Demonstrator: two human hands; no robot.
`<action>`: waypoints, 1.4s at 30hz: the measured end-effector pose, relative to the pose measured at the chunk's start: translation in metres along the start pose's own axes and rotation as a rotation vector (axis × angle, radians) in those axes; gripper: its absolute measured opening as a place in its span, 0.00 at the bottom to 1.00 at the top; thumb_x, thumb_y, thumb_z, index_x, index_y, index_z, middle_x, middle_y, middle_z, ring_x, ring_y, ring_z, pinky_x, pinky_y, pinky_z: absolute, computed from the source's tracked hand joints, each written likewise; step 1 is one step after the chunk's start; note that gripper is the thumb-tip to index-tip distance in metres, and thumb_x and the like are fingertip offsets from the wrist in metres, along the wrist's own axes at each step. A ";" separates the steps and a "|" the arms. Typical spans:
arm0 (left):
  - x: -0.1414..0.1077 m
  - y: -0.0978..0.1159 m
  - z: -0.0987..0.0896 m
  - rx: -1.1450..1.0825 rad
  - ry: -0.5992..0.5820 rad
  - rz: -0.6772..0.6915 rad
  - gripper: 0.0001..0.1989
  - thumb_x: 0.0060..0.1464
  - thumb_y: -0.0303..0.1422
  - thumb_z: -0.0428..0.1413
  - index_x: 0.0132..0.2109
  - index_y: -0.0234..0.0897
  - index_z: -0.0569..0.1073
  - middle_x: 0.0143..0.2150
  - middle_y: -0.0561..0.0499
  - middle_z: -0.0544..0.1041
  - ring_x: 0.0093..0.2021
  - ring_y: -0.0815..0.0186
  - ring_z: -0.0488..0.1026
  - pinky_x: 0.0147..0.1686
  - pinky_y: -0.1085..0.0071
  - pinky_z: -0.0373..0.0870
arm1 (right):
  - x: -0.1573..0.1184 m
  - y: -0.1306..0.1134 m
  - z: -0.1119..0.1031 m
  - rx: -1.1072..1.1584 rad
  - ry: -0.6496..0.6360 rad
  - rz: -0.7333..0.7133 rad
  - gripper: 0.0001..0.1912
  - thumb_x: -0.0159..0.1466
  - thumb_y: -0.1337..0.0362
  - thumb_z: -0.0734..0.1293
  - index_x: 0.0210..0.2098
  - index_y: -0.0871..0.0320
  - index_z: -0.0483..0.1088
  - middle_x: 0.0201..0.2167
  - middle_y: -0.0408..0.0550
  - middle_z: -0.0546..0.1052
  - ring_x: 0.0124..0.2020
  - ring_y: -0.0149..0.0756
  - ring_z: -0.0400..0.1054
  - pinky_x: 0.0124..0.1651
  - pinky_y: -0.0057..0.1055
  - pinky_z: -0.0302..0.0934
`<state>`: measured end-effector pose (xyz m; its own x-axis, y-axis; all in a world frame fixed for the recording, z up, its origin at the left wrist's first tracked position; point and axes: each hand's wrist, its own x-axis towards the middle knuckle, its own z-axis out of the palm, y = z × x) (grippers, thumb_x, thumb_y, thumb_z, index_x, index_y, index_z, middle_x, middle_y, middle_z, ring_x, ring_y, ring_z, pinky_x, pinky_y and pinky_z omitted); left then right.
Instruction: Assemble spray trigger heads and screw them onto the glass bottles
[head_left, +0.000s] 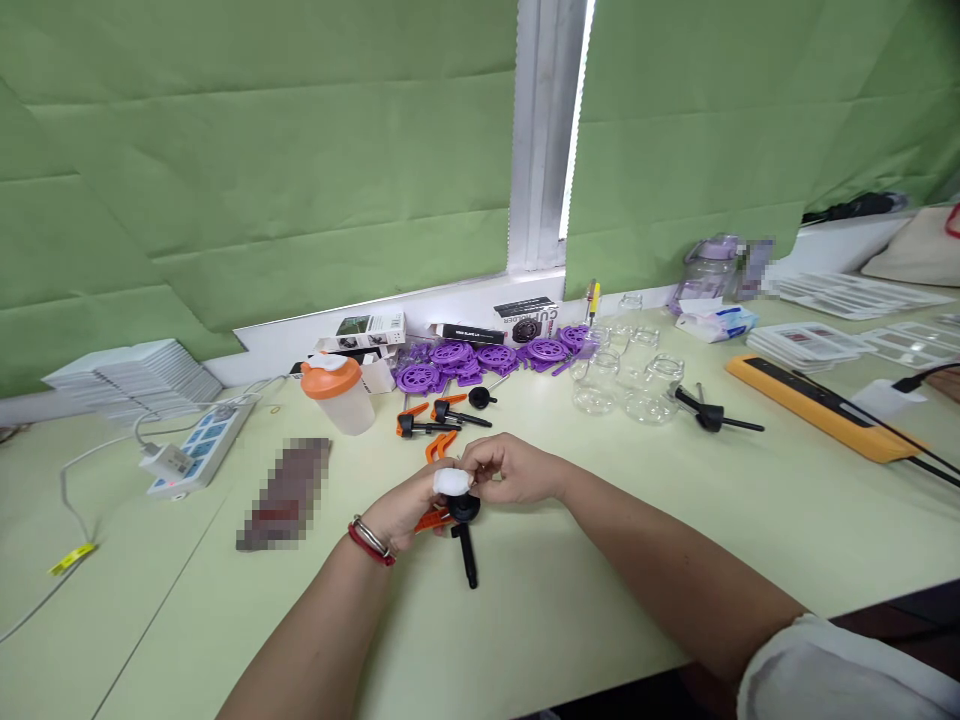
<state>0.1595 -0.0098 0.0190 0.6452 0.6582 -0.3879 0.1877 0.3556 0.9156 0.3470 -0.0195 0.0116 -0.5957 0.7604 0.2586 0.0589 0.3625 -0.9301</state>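
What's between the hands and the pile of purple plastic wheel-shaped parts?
In the head view: two black plastic clamps with orange levers, a small round black plastic piece, a thin grey rod and an orange plastic clip.

White piece (452, 482) against black part (465, 508)

A pale tabletop (592, 600) spreads out around both hands, and it's busy! Just past the left hand (405, 512), an orange-lidded shaker cup (349, 408); off to that hand's left, a blurred-out dark object (285, 492), then a white power strip (206, 448), with stacked white cards (131, 385) farther out. Straight beyond the hands come black-and-orange parts (448, 418), then a heap of purple pieces (491, 357). Beyond the right hand (517, 470), to its right, clear jars (651, 402) cluster, a black part (712, 415) beside them, and well right, a yellow-orange bar (817, 410)!
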 end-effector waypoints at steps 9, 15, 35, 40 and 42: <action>-0.002 0.004 0.000 0.008 0.021 -0.012 0.13 0.45 0.40 0.55 0.37 0.38 0.67 0.29 0.53 0.67 0.26 0.69 0.64 0.22 0.74 0.60 | 0.000 0.007 0.001 0.212 0.206 0.119 0.05 0.53 0.67 0.68 0.29 0.64 0.71 0.22 0.44 0.73 0.23 0.27 0.66 0.29 0.26 0.62; -0.004 0.007 0.002 -0.027 0.012 -0.014 0.15 0.44 0.41 0.57 0.37 0.38 0.67 0.28 0.53 0.67 0.27 0.68 0.65 0.22 0.75 0.58 | -0.003 0.004 -0.004 0.238 0.242 0.182 0.08 0.49 0.66 0.72 0.27 0.64 0.72 0.22 0.45 0.76 0.21 0.27 0.67 0.27 0.27 0.63; -0.003 0.004 0.000 0.040 0.001 0.002 0.10 0.47 0.38 0.53 0.36 0.38 0.65 0.30 0.52 0.67 0.28 0.68 0.65 0.21 0.74 0.59 | 0.000 0.006 -0.002 0.179 0.097 0.094 0.11 0.46 0.63 0.75 0.27 0.62 0.74 0.28 0.44 0.74 0.32 0.32 0.69 0.38 0.31 0.64; -0.003 0.005 0.001 0.045 0.003 0.006 0.10 0.44 0.37 0.53 0.34 0.38 0.64 0.28 0.53 0.66 0.27 0.69 0.64 0.20 0.75 0.58 | 0.001 0.011 0.000 0.198 0.072 0.100 0.11 0.46 0.64 0.75 0.28 0.62 0.74 0.28 0.43 0.74 0.31 0.31 0.68 0.37 0.30 0.64; -0.003 0.005 0.002 0.044 0.004 0.008 0.11 0.43 0.37 0.53 0.34 0.38 0.64 0.28 0.53 0.66 0.26 0.69 0.64 0.20 0.75 0.58 | 0.001 0.012 0.000 0.228 0.065 0.112 0.11 0.46 0.64 0.75 0.28 0.62 0.73 0.28 0.43 0.74 0.31 0.31 0.68 0.37 0.30 0.64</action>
<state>0.1598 -0.0109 0.0245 0.6437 0.6636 -0.3813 0.2155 0.3209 0.9223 0.3467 -0.0140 0.0004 -0.5425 0.8246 0.1602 -0.0647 0.1491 -0.9867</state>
